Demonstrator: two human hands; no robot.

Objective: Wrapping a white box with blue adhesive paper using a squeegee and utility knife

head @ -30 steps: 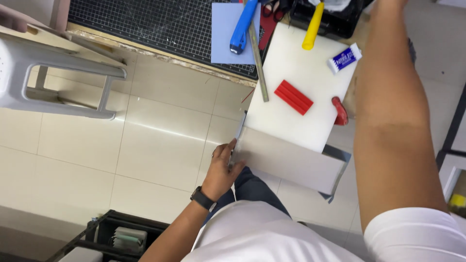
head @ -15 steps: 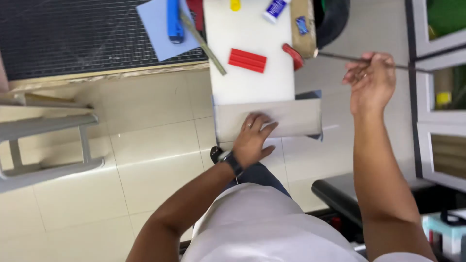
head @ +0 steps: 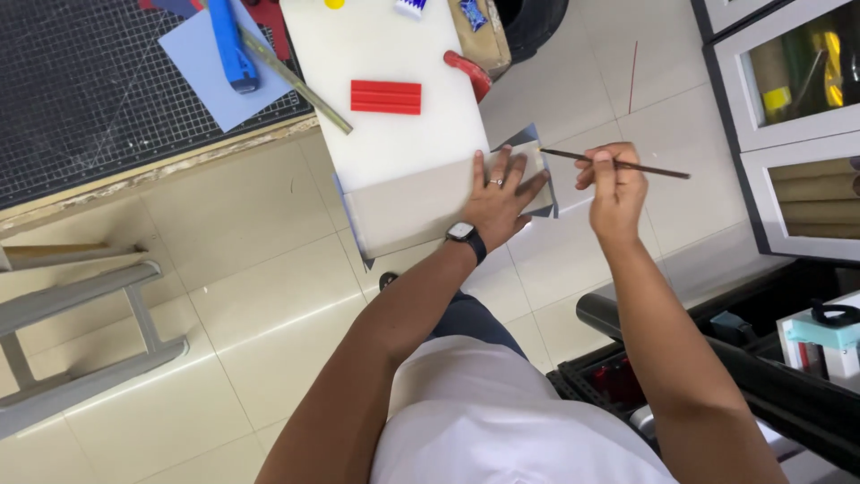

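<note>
Grey card [head: 408,202] under spread left hand [head: 502,193]; right hand [head: 614,184] pinches thin brush [head: 645,167] beside it

Blue cutter [head: 231,45] and yellow thing [head: 334,4] — cut off at top.

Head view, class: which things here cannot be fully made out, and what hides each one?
- Grey sheet: its right part lies under the left hand.
- Thin stick: the middle is covered by the right hand.
- Yellow object and blue-white item: cut off by the top edge.
</note>
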